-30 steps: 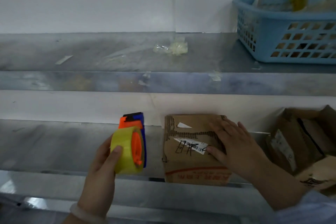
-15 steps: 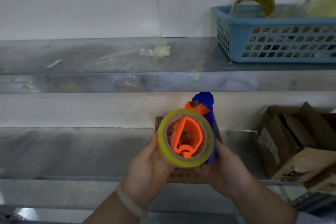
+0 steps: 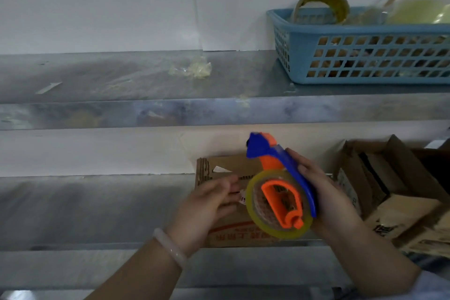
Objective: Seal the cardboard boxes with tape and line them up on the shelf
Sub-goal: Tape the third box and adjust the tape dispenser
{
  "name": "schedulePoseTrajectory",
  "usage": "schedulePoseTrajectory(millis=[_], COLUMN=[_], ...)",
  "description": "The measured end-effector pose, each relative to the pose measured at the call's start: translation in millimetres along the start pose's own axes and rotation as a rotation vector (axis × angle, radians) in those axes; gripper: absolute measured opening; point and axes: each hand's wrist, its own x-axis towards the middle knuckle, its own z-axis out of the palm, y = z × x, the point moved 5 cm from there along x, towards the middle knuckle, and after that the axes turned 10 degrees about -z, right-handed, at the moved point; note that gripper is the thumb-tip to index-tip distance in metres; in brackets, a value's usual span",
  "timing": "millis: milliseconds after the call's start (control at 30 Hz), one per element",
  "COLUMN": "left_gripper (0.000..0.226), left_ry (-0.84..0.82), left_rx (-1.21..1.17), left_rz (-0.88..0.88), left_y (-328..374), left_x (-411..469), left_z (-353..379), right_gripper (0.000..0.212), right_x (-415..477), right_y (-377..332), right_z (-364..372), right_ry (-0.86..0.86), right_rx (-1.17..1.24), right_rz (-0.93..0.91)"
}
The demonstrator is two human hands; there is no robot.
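- Currently the right hand [image 3: 333, 200] grips the tape dispenser [image 3: 280, 197]: fingers curl round the blue frame from the far side, palm behind it.
- Dispenser is held in the air over the box, cutter end pointing up and away, orange hub facing the camera.
- Yellow tape roll [image 3: 275, 232] sits on the hub, at the low end of the dispenser.
- Left hand [image 3: 207, 209] holds nothing; fingers are loosely straight, tips just beside the roll's left edge. Contact with the roll: cannot tell.
- Pale bracelet [image 3: 170, 248] on the left wrist.
- Cardboard box [image 3: 219, 170] lies on the lower shelf [image 3: 97, 209], up against the back wall, mostly hidden behind both hands. Red print shows along its near edge. Whether its seam is taped: cannot tell.
- Open cardboard boxes [image 3: 389, 190] are piled at the right end of the same shelf, near the first box.
- Upper shelf [image 3: 121, 80] carries a blue basket [image 3: 365, 31] on the right, with a spare tape roll [image 3: 321, 2] standing upright in it.
- Crumpled tape wad [image 3: 194, 69] lies mid upper shelf, well apart from the basket.
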Motion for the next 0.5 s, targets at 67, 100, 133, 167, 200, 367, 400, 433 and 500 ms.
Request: schedulePoseTrajectory(millis=[67,100,133,167,200,367,400,433,500], left_gripper=[0.054,0.058,0.059,0.058,0.056,0.051,0.048,0.041,0.022], left_ry=[-0.072,-0.108,-0.133,-0.146,-0.155,-0.146,-0.14,-0.135,-0.123], left_rx=[-0.188,-0.257,-0.3,-0.323,-0.337,-0.378,-0.375,-0.355,-0.29], left_rz=[-0.1,-0.154,-0.197,-0.216,-0.217,-0.235,-0.248,-0.257,-0.254], left_y=[10.6,16.3,21.9,26.0,29.8,37.8,37.8,37.7,38.1], left_x=[7.5,9.9,11.2,13.0,14.3,20.4,22.5,24.6,28.7], left_z=[0.5,2.8,5.3,6.5,6.7,-2.2,-4.6,-7.3,-12.4], right_gripper=[0.034,0.032,0.031,0.032,0.033,0.035,0.035,0.035,0.036], right_x=[2.7,3.7,4.9,6.3,8.4,25.1,28.3,31.4,37.9], right_y=[-15.0,-20.5,-25.3,-29.8,-34.4,-53.9,-55.1,-55.5,-54.8], right_z=[3.5,7.6,12.6,17.7,22.2,35.3,36.7,37.8,39.5], right_ry=[-0.083,-0.143,-0.204,-0.26,-0.301,-0.388,-0.404,-0.422,-0.452], right_rx=[-0.258,-0.343,-0.406,-0.458,-0.507,-0.731,-0.753,-0.769,-0.793], right_rz=[-0.082,-0.113,-0.137,-0.158,-0.176,-0.243,-0.242,-0.238,-0.226])
